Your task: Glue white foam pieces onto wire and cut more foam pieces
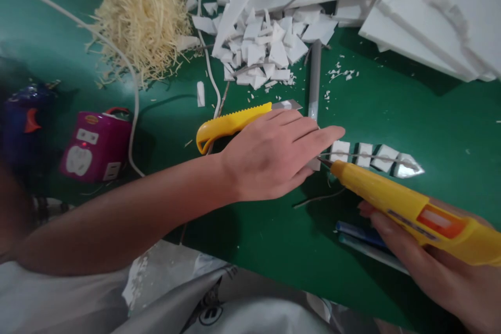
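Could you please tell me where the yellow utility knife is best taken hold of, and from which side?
Probably by the rear of its yellow handle, coming from the picture's left: the exposed blade points right, and the left hand overlaps the knife's front part in this view.

foam blocks (364,162) lie right of cutter (235,121)

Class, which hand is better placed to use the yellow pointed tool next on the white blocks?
Probably the right hand: it holds the yellow pointed tool, tip close to the white blocks. The left hand rests beside them.
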`<state>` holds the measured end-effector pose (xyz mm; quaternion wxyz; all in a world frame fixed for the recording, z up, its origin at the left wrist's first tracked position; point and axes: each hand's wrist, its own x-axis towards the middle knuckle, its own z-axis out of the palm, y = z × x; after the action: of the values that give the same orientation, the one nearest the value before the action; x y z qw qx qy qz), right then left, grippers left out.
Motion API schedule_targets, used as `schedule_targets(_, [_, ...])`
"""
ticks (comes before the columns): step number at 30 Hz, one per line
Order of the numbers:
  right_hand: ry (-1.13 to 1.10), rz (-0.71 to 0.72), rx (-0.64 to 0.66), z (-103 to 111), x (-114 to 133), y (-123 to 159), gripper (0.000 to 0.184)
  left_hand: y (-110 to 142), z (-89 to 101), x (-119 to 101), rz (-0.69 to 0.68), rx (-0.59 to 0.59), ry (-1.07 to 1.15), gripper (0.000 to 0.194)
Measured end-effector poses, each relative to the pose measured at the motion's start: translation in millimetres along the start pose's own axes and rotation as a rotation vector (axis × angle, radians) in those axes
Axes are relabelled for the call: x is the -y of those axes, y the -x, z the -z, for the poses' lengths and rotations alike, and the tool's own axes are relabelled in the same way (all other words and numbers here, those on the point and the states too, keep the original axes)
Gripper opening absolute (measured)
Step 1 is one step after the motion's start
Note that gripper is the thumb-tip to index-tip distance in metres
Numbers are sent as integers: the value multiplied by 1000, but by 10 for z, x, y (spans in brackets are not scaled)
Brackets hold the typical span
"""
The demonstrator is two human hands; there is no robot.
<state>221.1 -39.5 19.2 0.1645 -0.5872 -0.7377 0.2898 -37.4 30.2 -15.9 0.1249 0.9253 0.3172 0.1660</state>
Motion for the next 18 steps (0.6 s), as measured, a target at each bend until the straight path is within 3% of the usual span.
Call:
schedule_targets(3, [-57,121,196,91,-150,-3,24,0,2,-2,3,3,6,43])
schedule_targets(5, [-35,160,229,135,-233,14,23,2,1,-1,13,1,11,42])
schedule_targets(12, [-36,152,232,124,-296,41,28,1,-12,0,14,-9,11,43])
schedule_targets(18, [-5,136,105,82,-164,15,9,7,-17,-4,22,-22,16,41])
